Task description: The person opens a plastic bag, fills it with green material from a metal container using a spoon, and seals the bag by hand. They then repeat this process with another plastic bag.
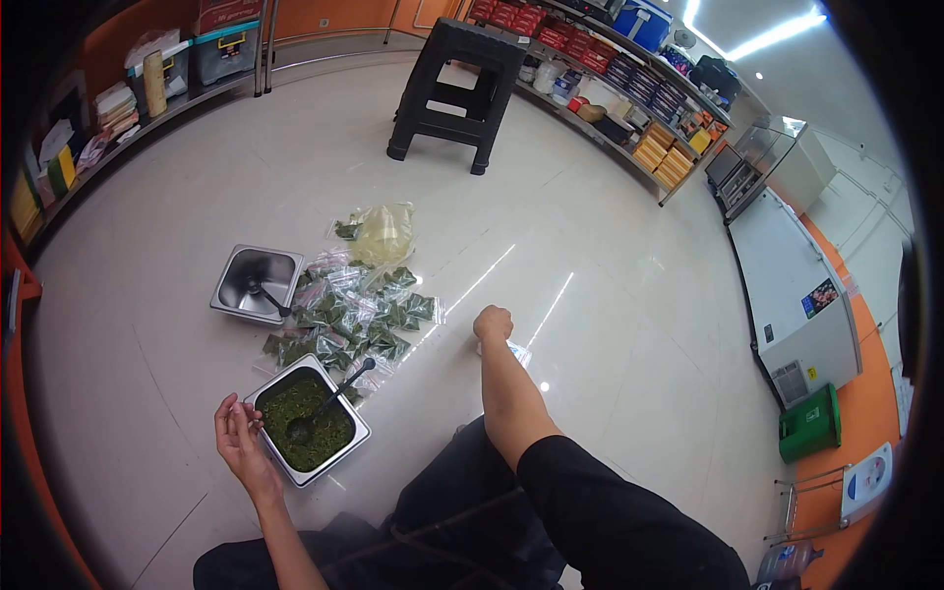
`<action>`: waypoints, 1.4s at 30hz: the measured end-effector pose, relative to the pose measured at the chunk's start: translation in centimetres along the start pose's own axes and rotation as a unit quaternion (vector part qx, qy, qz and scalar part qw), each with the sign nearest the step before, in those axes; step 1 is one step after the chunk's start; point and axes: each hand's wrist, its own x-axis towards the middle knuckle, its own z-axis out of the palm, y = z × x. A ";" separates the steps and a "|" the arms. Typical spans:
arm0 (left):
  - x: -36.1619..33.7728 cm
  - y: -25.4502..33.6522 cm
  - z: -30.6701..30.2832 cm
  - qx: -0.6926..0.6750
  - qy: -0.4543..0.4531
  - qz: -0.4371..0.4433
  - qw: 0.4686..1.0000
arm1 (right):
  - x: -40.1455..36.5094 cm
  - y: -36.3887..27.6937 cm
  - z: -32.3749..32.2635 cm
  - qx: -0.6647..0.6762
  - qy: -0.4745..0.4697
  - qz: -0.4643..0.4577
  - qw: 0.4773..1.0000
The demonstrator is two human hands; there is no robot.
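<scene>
A steel pan of chopped green herbs stands on the floor, with a black ladle resting in it. My left hand is at the pan's left edge, fingers loosely bent and apart, with nothing visible in them. My right hand is closed in a fist, just beyond a clear plastic packet that my forearm partly covers. Whatever the fist may hold is hidden. Between the hands and farther off lies a pile of small clear bags filled with the green herbs.
Left of the pile sits a second steel pan with a black utensil in it. A yellowish plastic bag lies behind the pile. A black stool stands farther back. Shelves, a white chest freezer and a green bin line the room.
</scene>
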 end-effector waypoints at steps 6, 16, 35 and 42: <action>0.1 0.1 0.1 0.002 0.005 0.002 1.000 | -0.5 0.4 -0.9 0.004 0.007 -0.071 0.997; 0.0 0.2 0.2 -0.008 0.006 0.009 1.000 | 0.7 0.1 0.7 -0.069 0.026 -0.066 0.995; 0.0 0.2 0.3 -0.008 0.002 0.010 1.000 | 0.6 0.5 1.6 -0.080 0.077 -0.094 0.989; 0.2 -0.4 0.2 0.007 -0.003 0.011 1.000 | -4.0 -0.6 -2.8 -0.036 0.086 -0.151 0.984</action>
